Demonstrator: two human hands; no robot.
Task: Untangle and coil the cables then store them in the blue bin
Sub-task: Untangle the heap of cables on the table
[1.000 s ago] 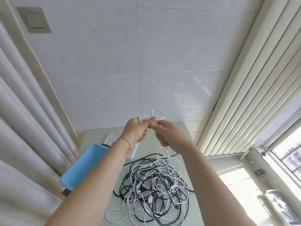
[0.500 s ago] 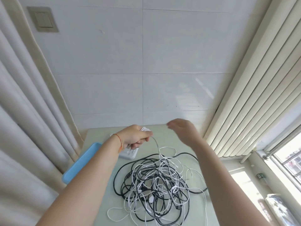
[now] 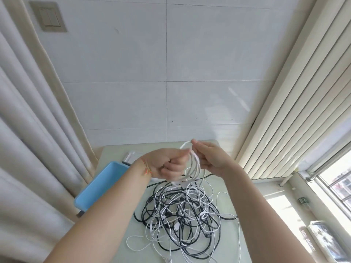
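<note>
Head view. The left hand (image 3: 167, 165), at centre frame, holds several loops of a white cable (image 3: 194, 168) in a closed grip; the right hand (image 3: 209, 160), just beside it, pinches the same cable at the top of the loops. Half a second earlier the right hand was open and apart from the left, with no cable in it; it has since come back to lay a further turn onto the coil. Coiling of the first white cable is therefore under way, and its free length still runs down into the tangle (image 3: 182, 215) of black and white cables on the desk (image 3: 228, 196), lower centre. The blue bin (image 3: 98, 188), at left centre, shows no cable in its visible part.
</note>
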